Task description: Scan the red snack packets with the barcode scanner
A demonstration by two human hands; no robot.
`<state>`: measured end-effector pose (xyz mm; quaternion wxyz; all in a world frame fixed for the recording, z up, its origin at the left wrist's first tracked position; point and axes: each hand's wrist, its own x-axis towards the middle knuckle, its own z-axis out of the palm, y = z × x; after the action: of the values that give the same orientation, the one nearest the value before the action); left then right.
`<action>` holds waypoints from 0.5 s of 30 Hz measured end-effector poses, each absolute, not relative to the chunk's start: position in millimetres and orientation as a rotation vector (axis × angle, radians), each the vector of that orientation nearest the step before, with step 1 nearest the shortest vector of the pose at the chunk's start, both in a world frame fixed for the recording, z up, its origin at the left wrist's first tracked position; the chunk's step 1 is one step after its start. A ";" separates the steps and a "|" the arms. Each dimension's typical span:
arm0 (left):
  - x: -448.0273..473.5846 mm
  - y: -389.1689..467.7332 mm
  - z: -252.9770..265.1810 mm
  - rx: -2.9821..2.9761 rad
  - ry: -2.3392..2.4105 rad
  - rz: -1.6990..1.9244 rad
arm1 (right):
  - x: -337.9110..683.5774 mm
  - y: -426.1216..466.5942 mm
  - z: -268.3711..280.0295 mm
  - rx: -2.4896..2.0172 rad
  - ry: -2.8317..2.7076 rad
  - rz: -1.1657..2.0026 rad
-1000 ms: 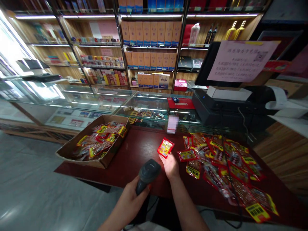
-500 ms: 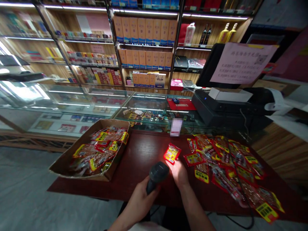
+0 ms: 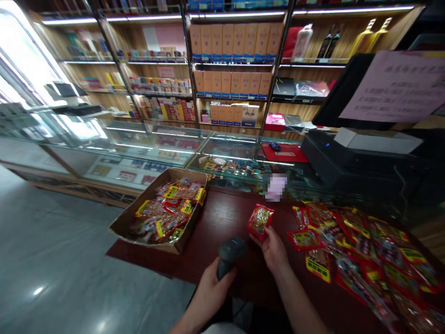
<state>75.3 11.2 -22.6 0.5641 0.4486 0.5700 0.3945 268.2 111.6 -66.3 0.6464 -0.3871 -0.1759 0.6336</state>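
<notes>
My left hand (image 3: 213, 287) is wrapped round the handle of a dark barcode scanner (image 3: 232, 250), held over the near edge of the brown table (image 3: 222, 218). In my right hand (image 3: 273, 250) is a small red and yellow snack packet (image 3: 260, 220), pinched by its lower edge with the printed side up. The scanner head is to the left of the packet, apart from it. Right of my right hand lies a spread pile of similar snack packets (image 3: 323, 220). On the left, an open cardboard box (image 3: 167, 248) holds more of them.
Behind the table runs a glass display counter (image 3: 156, 144). A red folder (image 3: 285, 152) lies on it, near a black checkout machine (image 3: 333, 155) with a paper sign (image 3: 392, 93). Boxed goods (image 3: 236, 41) fill the shelves. A black cable crosses the packets on the right.
The view has swung left, so things appear further right. The bright red glow on the packet has gone out, and the packet is tilted differently. Both hands keep their hold.
</notes>
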 end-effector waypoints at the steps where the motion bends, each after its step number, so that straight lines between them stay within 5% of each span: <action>1: 70.6 10.6 -25.2 1.009 1.388 0.938 | 254.5 120.8 -53.8 -0.849 -0.427 1.495; 9: 61.7 12.7 -16.4 1.058 1.511 0.957 | 126.7 202.9 41.6 -0.714 -0.959 1.815; 15: 66.8 13.8 -9.8 1.092 1.471 0.836 | 243.3 167.5 -15.4 -1.296 -1.597 0.947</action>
<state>66.8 13.8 -9.8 0.5345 0.4584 0.6173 0.3509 243.3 167.5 -15.4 0.4247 -0.5183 -0.6384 0.3787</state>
